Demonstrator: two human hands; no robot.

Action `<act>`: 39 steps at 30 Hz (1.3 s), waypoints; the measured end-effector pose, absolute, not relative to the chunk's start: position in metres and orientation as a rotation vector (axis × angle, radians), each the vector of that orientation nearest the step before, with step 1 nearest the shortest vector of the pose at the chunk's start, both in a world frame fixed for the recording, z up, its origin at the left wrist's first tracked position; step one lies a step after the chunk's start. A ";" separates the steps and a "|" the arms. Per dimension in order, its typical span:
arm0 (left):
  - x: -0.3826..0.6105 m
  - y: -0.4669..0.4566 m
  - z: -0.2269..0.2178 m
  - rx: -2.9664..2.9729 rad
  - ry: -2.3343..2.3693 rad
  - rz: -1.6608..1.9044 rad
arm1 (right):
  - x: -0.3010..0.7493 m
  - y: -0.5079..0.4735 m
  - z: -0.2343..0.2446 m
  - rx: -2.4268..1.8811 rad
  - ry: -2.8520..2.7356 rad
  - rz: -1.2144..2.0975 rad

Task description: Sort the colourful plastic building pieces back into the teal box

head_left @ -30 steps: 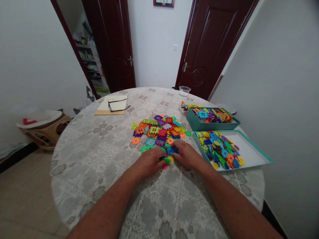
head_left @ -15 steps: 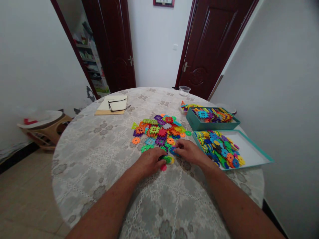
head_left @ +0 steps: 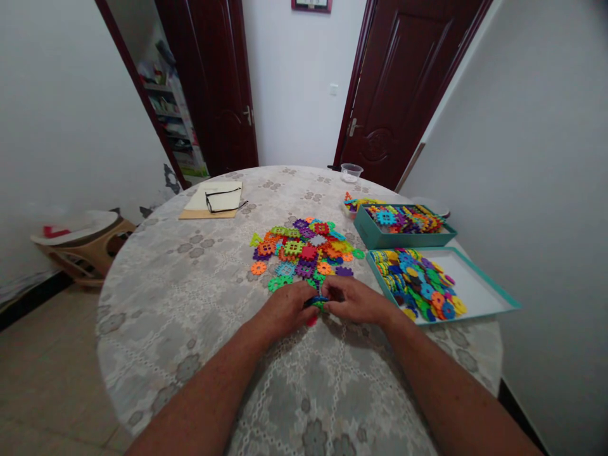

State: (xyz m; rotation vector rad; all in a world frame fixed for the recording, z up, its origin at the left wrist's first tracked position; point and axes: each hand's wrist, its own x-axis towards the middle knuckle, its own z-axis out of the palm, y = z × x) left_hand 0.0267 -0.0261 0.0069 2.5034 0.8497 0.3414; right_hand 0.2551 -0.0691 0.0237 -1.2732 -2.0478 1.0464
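Note:
My left hand (head_left: 287, 309) and my right hand (head_left: 355, 300) meet just in front of a heap of bright plastic interlocking pieces (head_left: 294, 248). Pinched between the fingertips of both is a dark blue notched disc (head_left: 316, 300), seen nearly edge-on and partly covered by fingers. A green piece (head_left: 320, 306) shows directly under it; whether it is joined to the disc I cannot tell. Beneath my left fingers, a pink piece (head_left: 312, 322) peeks out on the tablecloth. A purple piece (head_left: 344, 271) lies just beyond my right hand.
On the right, a teal box (head_left: 403, 238) holds many pieces, and its lid (head_left: 484, 285) in front carries notched discs. Farther back stands a clear plastic bowl (head_left: 351, 172). Black glasses (head_left: 225, 209) rest on papers (head_left: 199, 201) at the left. The round table has a patterned cloth (head_left: 180, 304).
My right hand has moved left from the heap's edge, bringing a blue disc to my left fingers. A purple piece it was covering now shows. My left hand has stayed nearly still.

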 end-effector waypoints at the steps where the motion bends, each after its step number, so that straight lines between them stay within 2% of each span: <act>1: 0.027 -0.026 0.007 2.517 0.848 0.337 | 0.254 -0.069 0.023 -1.278 -2.059 1.025; 8: 0.028 -0.027 0.006 2.594 0.863 0.313 | 0.245 -0.069 0.029 -1.247 -2.201 0.581; 13: 0.031 -0.026 0.006 2.633 0.947 0.159 | 0.243 -0.068 0.031 -1.215 -2.237 0.532; 20: 0.027 -0.027 0.013 2.573 0.976 0.156 | 0.249 -0.072 0.047 -1.304 -2.237 0.450; 26: 0.020 -0.032 0.027 2.568 0.903 0.115 | 0.314 -0.082 0.082 -1.684 -1.873 0.026; 31: 0.014 -0.034 0.030 2.584 0.848 0.129 | 0.385 -0.090 0.077 -2.231 -1.542 -0.377; 34: 0.012 -0.031 0.024 2.584 0.847 0.167 | 0.413 -0.091 0.061 -2.495 -1.404 -0.414; 39: 0.013 -0.029 0.016 2.587 0.891 0.195 | 0.425 -0.095 0.052 -2.654 -1.292 -0.321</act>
